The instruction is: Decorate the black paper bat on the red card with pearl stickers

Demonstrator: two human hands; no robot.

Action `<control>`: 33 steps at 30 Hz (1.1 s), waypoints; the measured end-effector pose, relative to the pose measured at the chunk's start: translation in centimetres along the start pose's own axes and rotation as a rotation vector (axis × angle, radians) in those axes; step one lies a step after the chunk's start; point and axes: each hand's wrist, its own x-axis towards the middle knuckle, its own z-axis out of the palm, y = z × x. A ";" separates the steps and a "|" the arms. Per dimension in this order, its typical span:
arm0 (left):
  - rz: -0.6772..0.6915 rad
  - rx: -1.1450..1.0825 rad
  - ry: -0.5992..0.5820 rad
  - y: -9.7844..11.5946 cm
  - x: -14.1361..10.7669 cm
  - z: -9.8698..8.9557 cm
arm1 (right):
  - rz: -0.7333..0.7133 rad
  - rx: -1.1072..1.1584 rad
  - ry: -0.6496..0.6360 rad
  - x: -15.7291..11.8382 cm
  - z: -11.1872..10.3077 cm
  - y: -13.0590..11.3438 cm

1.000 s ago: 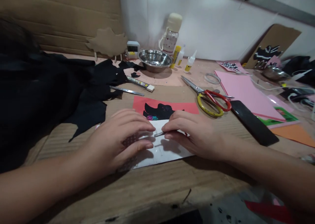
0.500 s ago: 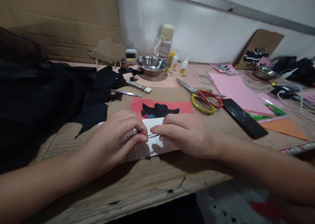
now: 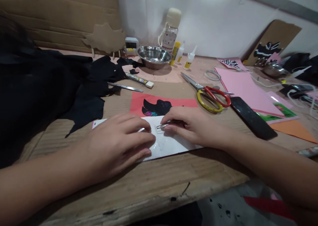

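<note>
A white glossy sheet (image 3: 171, 143) lies near the table's front edge. My left hand (image 3: 124, 136) rests over its left part, fingers stretched out and apart, palm down. My right hand (image 3: 188, 125) pinches a pair of metal tweezers (image 3: 161, 126), whose tips point left and touch or hover just over the sheet. A small clear piece seems to be at the tips, too small to make out. Right behind the sheet lies red paper (image 3: 186, 102) bearing a black cut-out shape (image 3: 155, 107) with purple and teal glitter dots.
Scissors (image 3: 206, 93) with red and yellow handles and a black phone (image 3: 252, 116) lie to the right, beside pink paper (image 3: 248, 90). A metal bowl (image 3: 154, 57), a bottle (image 3: 171, 30) and glue bottles (image 3: 189, 58) stand behind. Black fabric (image 3: 84, 103) covers the left.
My left hand has opened from a pinch and now lies over the sheet; the dotted bead sheet under it is hidden. My right hand now shows tweezers pointing left. The view has shifted slightly.
</note>
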 end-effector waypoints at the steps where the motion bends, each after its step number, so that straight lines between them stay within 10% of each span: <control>1: 0.014 0.013 -0.002 0.1 0.0 0.0 | -0.011 0.000 -0.006 0.0 0.0 0.1; 33: 0.021 -0.001 -0.019 0.2 0.0 0.5 | 0.016 0.079 -0.082 0.6 0.1 0.3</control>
